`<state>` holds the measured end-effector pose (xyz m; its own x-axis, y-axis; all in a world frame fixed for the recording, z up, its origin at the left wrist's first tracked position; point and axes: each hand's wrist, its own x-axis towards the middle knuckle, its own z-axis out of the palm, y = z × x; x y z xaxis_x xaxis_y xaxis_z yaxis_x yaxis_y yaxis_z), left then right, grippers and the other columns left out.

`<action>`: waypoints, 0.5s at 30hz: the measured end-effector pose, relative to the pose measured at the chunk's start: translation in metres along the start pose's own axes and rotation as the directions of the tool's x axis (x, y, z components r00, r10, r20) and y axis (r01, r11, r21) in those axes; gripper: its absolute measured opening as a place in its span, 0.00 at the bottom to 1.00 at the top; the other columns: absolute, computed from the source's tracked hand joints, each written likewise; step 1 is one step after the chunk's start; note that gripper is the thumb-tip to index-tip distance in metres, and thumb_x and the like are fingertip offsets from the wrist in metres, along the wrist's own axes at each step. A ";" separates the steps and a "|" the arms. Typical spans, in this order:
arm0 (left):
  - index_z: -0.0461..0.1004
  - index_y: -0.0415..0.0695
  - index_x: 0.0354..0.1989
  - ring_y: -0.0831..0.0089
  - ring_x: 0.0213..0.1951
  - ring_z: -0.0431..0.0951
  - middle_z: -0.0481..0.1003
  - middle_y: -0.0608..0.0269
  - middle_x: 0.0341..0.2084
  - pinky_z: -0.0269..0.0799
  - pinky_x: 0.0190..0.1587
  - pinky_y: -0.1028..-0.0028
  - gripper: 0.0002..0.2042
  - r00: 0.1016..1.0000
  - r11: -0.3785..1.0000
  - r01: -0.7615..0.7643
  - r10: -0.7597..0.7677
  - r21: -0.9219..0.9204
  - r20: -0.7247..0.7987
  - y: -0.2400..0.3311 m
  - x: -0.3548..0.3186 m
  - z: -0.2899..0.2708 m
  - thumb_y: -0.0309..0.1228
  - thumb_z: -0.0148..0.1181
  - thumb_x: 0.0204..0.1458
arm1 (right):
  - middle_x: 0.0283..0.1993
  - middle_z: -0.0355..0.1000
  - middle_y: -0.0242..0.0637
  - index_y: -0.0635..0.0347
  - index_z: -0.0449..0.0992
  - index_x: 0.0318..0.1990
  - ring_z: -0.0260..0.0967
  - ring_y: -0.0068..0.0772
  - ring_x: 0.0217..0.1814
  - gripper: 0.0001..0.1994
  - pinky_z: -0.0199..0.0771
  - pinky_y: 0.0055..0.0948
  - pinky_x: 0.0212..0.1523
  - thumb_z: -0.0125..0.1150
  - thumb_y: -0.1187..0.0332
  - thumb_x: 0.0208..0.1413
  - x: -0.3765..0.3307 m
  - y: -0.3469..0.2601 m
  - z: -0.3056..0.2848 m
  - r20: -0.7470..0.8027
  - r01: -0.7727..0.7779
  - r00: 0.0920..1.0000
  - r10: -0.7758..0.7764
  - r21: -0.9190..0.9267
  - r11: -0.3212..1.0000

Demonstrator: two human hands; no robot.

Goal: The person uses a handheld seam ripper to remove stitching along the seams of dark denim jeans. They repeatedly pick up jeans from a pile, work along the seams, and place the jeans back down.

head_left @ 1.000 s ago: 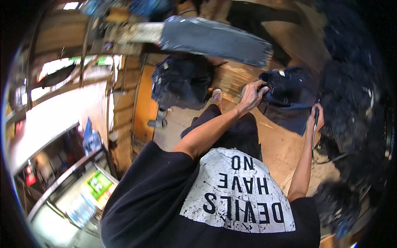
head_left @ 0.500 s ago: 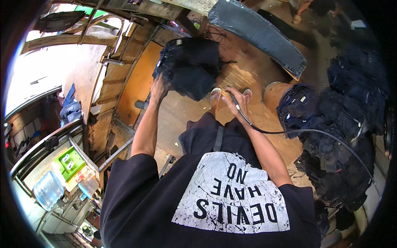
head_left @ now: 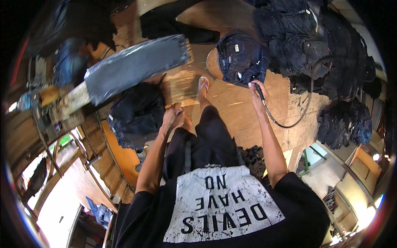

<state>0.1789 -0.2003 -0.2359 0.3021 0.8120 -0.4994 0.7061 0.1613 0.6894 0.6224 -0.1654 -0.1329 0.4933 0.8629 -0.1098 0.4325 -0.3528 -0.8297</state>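
My right hand (head_left: 259,93) is closed around a black corded handpiece (head_left: 260,91). Its ribbed cord sleeve runs into a black cord (head_left: 304,113) that loops away to the right. Just beyond that hand, dark denim garments (head_left: 242,56) with pale tags lie over a round, tan drum-like stand (head_left: 213,64); I cannot tell whether the handpiece touches them. My left hand (head_left: 173,117) hangs over my leg with its fingers loosely bent and apart, and nothing shows in it. Left of it sits a stack of black garments (head_left: 136,111), apart from the fingers.
A long padded board (head_left: 138,62) wrapped in shiny plastic crosses the far left. Large heaps of dark garments (head_left: 297,53) cover the right side, with a smaller pile (head_left: 345,124) nearer. Black trousers (head_left: 178,25) lie ahead on the wooden floor (head_left: 231,105).
My left hand has come off the black garment stack. My view has turned right, and the right hand with the handpiece is now close to the denim on the drum-like stand.
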 end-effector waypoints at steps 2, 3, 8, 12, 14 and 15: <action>0.76 0.43 0.64 0.40 0.59 0.79 0.80 0.39 0.56 0.74 0.61 0.48 0.23 0.975 0.977 -0.197 0.204 0.082 -0.088 0.060 0.087 0.011 0.38 0.67 0.63 | 0.49 0.83 0.37 0.63 0.83 0.53 0.81 0.29 0.52 0.13 0.80 0.28 0.56 0.75 0.69 0.65 0.024 0.022 -0.006 -0.052 0.000 0.999 0.005 0.091 0.996; 0.75 0.44 0.65 0.39 0.60 0.77 0.79 0.39 0.56 0.72 0.63 0.47 0.24 0.981 0.975 -0.193 0.194 0.113 -0.004 0.088 0.133 0.020 0.38 0.68 0.63 | 0.50 0.83 0.38 0.63 0.82 0.54 0.81 0.30 0.53 0.14 0.79 0.28 0.57 0.75 0.69 0.65 0.035 0.030 -0.005 -0.088 -0.053 0.994 0.063 0.115 0.992; 0.65 0.55 0.74 0.42 0.76 0.60 0.57 0.45 0.78 0.61 0.75 0.45 0.40 0.925 0.893 -0.376 0.378 0.249 0.041 0.196 0.341 0.098 0.25 0.73 0.50 | 0.55 0.82 0.42 0.65 0.80 0.55 0.80 0.36 0.60 0.16 0.76 0.36 0.64 0.76 0.71 0.64 0.076 0.047 -0.014 -0.087 -0.063 0.993 0.076 0.150 0.987; 0.65 0.64 0.76 0.47 0.81 0.50 0.51 0.55 0.81 0.49 0.80 0.38 0.46 0.858 0.651 -0.497 0.466 0.574 0.216 0.210 0.423 0.158 0.20 0.72 0.46 | 0.60 0.79 0.48 0.68 0.77 0.58 0.79 0.41 0.65 0.17 0.77 0.40 0.68 0.72 0.73 0.66 0.084 0.048 -0.040 -0.020 -0.140 0.990 0.141 0.060 0.988; 0.68 0.65 0.75 0.49 0.82 0.48 0.52 0.60 0.81 0.46 0.81 0.37 0.43 0.842 0.576 -0.525 0.458 0.627 0.284 0.205 0.448 0.167 0.20 0.72 0.47 | 0.60 0.79 0.50 0.67 0.77 0.58 0.79 0.43 0.67 0.16 0.77 0.41 0.69 0.72 0.73 0.67 0.089 0.055 -0.045 -0.016 -0.173 0.985 0.174 0.054 0.983; 0.70 0.65 0.74 0.50 0.83 0.47 0.52 0.63 0.81 0.45 0.81 0.36 0.42 0.824 0.550 -0.558 0.458 0.621 0.335 0.204 0.456 0.167 0.20 0.71 0.47 | 0.58 0.81 0.50 0.66 0.78 0.57 0.79 0.44 0.66 0.16 0.77 0.42 0.68 0.72 0.73 0.66 0.089 0.058 -0.047 -0.038 -0.178 0.983 0.181 0.072 0.981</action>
<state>0.5672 0.1094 -0.4106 0.7866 0.5544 -0.2718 0.6174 -0.7128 0.3328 0.7272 -0.1260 -0.1652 0.5920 0.7701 -0.2375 0.2818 -0.4739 -0.8343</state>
